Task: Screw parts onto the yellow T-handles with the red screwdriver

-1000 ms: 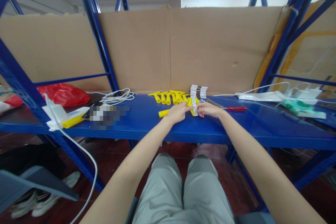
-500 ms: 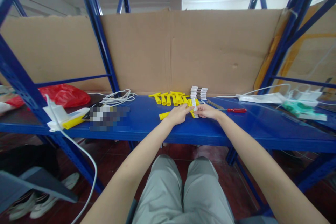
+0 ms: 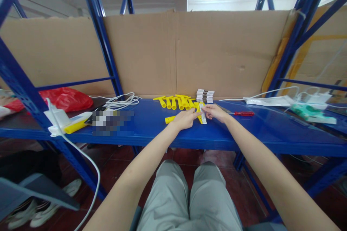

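Near the middle of the table, my left hand (image 3: 186, 118) is closed over a yellow T-shaped tool (image 3: 169, 119), with its round handle end sticking out to the left. Its wide yellow end shows beyond my fingers, partly hidden. One left finger reaches out to a thin silvery-white strip (image 3: 203, 116). My right hand (image 3: 214, 111) pinches that strip from the right, over the yellow wide end. Just behind my hands lie several more yellow T-shaped tools (image 3: 173, 103) in a row.
A stack of white, dark-banded packs (image 3: 205, 96) sits behind my right hand. To the right lies a red-handled screwdriver (image 3: 243, 113). White cables (image 3: 126, 100), a red bag (image 3: 66, 98) and a power strip (image 3: 58, 117) are on the left. Cardboard (image 3: 217, 50) walls the back.
The strip has shifted slightly right and towards me, and now tilts differently. My right hand has moved a little right with it. My left hand stays almost in place.
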{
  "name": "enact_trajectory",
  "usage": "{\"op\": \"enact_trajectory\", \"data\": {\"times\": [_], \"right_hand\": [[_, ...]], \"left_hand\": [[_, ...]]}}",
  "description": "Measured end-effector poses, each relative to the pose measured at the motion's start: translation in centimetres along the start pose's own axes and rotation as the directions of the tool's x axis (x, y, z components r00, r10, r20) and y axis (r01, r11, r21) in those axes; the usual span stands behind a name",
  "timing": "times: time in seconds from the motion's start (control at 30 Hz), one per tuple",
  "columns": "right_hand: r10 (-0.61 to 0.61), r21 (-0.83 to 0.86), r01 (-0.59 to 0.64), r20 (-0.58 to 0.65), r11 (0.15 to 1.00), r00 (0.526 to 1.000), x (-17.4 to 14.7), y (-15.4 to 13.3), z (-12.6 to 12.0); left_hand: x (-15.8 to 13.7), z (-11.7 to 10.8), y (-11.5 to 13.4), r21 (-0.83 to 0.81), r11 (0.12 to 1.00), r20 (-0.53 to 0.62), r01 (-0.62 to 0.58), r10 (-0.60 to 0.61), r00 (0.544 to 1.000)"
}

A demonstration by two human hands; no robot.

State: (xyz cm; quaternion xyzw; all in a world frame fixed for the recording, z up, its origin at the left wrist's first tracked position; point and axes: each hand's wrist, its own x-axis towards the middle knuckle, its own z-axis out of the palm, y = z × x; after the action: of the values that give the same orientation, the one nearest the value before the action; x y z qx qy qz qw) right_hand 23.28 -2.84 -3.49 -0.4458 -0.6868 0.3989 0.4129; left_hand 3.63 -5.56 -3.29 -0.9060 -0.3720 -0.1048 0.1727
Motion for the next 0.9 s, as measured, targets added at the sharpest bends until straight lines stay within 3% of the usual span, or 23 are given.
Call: {"op": "enact_trajectory", "data": {"times": [0.43, 0.67, 0.9], "right_hand": [[0.009, 0.006, -0.009, -0.084, 1.0, 0.996, 0.43, 0.14, 0.58], [0.004, 0.074, 0.0, -0.056, 0.997, 0.998, 0.5, 0.55, 0.48], [0.116, 0.131, -0.097, -0.141, 0.987, 0.983, 0.78, 0.7, 0.58]], "left_hand": [[-0.05, -0.29, 0.52, 0.017, 0.999, -0.007, -0.038, 0.038, 0.999], [-0.05, -0.24, 0.45, 0.025, 0.999, -0.011, -0.029, 0.03, 0.999], [-0.04, -0.26, 0.43, 0.028, 1.0, -0.002, 0.0, 0.0, 1.0]]}}
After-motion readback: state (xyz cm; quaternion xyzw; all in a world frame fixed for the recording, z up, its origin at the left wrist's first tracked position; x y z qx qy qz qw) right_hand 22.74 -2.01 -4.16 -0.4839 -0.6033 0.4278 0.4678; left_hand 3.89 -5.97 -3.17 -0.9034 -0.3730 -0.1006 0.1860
